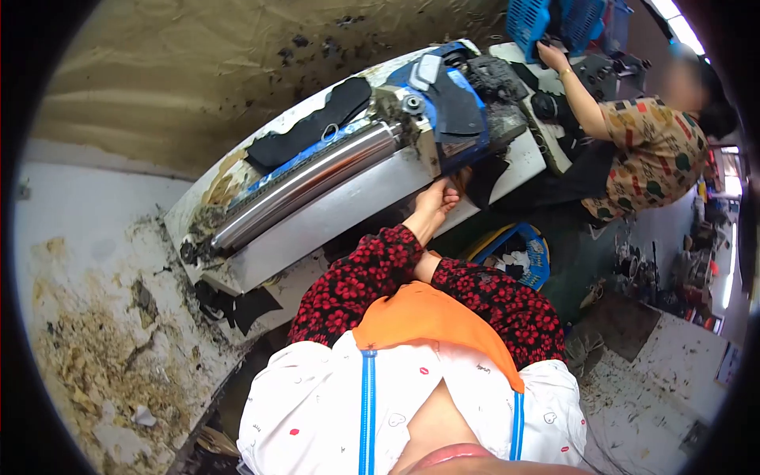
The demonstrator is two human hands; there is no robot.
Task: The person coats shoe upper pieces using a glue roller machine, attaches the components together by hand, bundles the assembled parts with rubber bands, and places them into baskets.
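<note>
My left hand [435,201] is at the front edge of a machine with a long shiny metal roller [309,184]. Its fingers are curled closed, and what they hold, if anything, cannot be made out. Just beyond the fingertips hangs a dark sheet-like piece [486,180], partly in shadow under the machine's blue end. Only the wrist of my right hand [427,267] shows, below the left forearm; its fingers are hidden. Flat dark pieces [461,111] lie on top of the machine, and a larger black piece [317,119] rests behind the roller.
A co-worker in a patterned shirt [653,150] stands at right, one hand at a blue basket [529,24]. A blue-and-yellow basket [538,257] with pale scraps is on the floor beside my right sleeve. Grey fluff [499,79] heaps at the machine's end; debris [103,364] covers the left floor.
</note>
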